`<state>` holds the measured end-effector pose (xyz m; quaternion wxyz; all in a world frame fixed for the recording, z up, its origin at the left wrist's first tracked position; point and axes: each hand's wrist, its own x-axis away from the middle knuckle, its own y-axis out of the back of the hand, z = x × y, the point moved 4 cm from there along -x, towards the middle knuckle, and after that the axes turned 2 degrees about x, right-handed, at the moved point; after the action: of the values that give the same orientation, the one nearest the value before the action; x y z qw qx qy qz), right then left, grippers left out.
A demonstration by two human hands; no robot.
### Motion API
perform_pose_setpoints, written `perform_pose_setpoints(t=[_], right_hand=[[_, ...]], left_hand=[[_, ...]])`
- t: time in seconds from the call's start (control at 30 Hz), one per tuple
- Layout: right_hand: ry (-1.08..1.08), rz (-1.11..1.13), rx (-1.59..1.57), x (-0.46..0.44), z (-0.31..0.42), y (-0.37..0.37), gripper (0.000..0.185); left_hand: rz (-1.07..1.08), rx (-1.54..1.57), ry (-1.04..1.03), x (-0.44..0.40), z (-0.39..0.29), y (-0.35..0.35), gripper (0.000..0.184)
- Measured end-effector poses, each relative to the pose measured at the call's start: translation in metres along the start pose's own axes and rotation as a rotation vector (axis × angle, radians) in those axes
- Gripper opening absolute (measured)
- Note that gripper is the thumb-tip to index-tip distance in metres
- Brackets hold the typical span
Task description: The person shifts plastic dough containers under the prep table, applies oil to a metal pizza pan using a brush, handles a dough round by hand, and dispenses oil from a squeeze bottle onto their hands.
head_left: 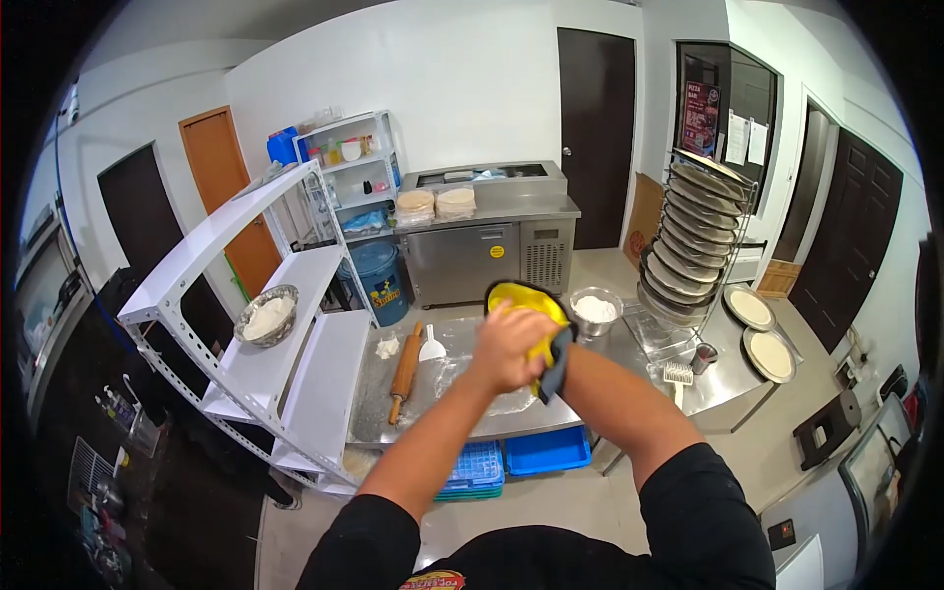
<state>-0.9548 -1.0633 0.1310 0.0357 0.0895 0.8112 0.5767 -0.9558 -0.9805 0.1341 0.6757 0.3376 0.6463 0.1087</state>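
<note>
Black shirt (536, 560) with a bright badge (433, 582)

Well back from the left fingers (529, 324), short black sleeves (359, 536) leave the forearms bare. The badge, low on the front, is red and yellow with lettering. Just beside the fingers, seemingly worn, is a yellow glove (519, 292) with black edging.

Lone wide head-worn view — forward and down, close above the steel table (431, 379).

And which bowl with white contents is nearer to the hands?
The bowl on the steel table; the other bowl sits farther away, on the white shelf.
</note>
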Motion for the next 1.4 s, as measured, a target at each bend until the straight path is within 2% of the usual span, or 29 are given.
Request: perform_pose_setpoints(t=[0.03,0.1,0.27,0.33,0.37,0.4,0.47,0.5,0.53,0.57,0.6,0.63,0.7,0.77,0.83,0.9,0.93,1.03,1.07,1.13,1.17,1.2,1.23,1.4], right_hand=[[0.037,0.011,0.021,0.004,0.003,-0.004,0.034],[0.110,0.026,0.068,0.009,0.007,-0.010,0.035],[0.264,0.065,0.189,0.011,-0.013,-0.036,0.037],[0.214,0.058,0.005,-0.006,-0.048,-0.082,0.038],[0.063,0.093,-0.251,0.023,-0.055,-0.052,0.039],[-0.086,0.126,-0.501,0.060,-0.062,-0.021,0.040],[-0.063,0.029,-0.648,0.105,-0.057,0.024,0.044],[-0.157,-0.212,-0.915,0.128,-0.053,0.037,0.048],[-0.250,-0.456,-1.181,0.149,-0.046,0.039,0.053],[-0.278,-0.765,-1.238,0.159,-0.033,0.042,0.058],[-0.310,-1.079,-1.279,0.166,-0.022,0.048,0.064],[-0.308,-1.087,-1.278,0.165,-0.018,0.059,0.064],[-0.081,-1.374,-0.886,0.173,-0.007,0.093,0.068],[-0.045,-1.371,-0.874,0.155,-0.004,0.114,0.068],[-0.010,-1.360,-0.876,0.141,0.012,0.119,0.069],[0.197,-1.554,-1.060,0.133,0.023,0.116,0.070],[0.199,-1.561,-1.053,0.130,0.023,0.120,0.070],[0.243,-1.546,-1.393,0.122,0.016,0.127,0.069],[0.241,-1.550,-1.397,0.121,0.009,0.135,0.069],[0.129,-1.479,-1.850,0.121,-0.015,0.165,0.061],[0.126,-1.482,-1.850,0.124,-0.026,0.180,0.061],[0.229,-1.484,-2.015,0.127,-0.038,0.194,0.057],[0.339,-1.477,-2.179,0.129,-0.047,0.205,0.052],[0.463,-1.647,-2.029,0.140,-0.061,0.230,0.044]], left_hand=[[0.005,0.002,-0.003,0.007,0.014,0.004,0.039],[0.200,0.092,0.291,0.020,0.050,0.006,0.034],[0.117,0.289,0.236,0.045,0.021,0.022,0.037],[-0.295,0.913,0.542,0.060,0.022,0.026,0.038],[-0.506,1.219,0.689,0.062,0.023,0.028,0.040],[-0.502,1.221,0.682,0.056,0.020,0.032,0.040],[-0.618,1.497,0.749,0.037,0.002,0.052,0.042],[-0.675,1.629,0.782,0.031,-0.006,0.062,0.043],[-0.682,1.615,0.777,0.026,-0.015,0.071,0.043],[-0.636,1.618,0.777,0.021,-0.028,0.078,0.043],[-0.586,1.623,0.778,0.015,-0.041,0.082,0.043],[-0.529,1.636,0.772,0.006,-0.054,0.082,0.043],[-0.412,1.672,0.760,-0.010,-0.076,0.074,0.043],[-0.352,1.698,0.758,-0.002,-0.085,0.055,0.043],[-0.407,1.814,0.792,0.013,-0.077,0.038,0.043],[-0.463,1.926,0.815,0.000,-0.049,0.035,0.043],[-0.489,1.979,0.817,0.005,-0.040,0.032,0.043],[-0.590,2.135,0.853,0.002,-0.029,-0.009,0.044],[-0.619,2.184,0.865,0.031,-0.043,-0.031,0.044],[-0.670,2.281,0.890,0.044,-0.038,-0.056,0.044],[-0.575,2.034,0.885,0.063,-0.037,-0.088,0.047],[-0.486,1.789,0.867,0.079,-0.039,-0.114,0.049],[-0.487,1.792,0.866,0.078,-0.046,-0.110,0.049],[-0.277,1.280,0.711,0.061,-0.120,-0.062,0.052]])
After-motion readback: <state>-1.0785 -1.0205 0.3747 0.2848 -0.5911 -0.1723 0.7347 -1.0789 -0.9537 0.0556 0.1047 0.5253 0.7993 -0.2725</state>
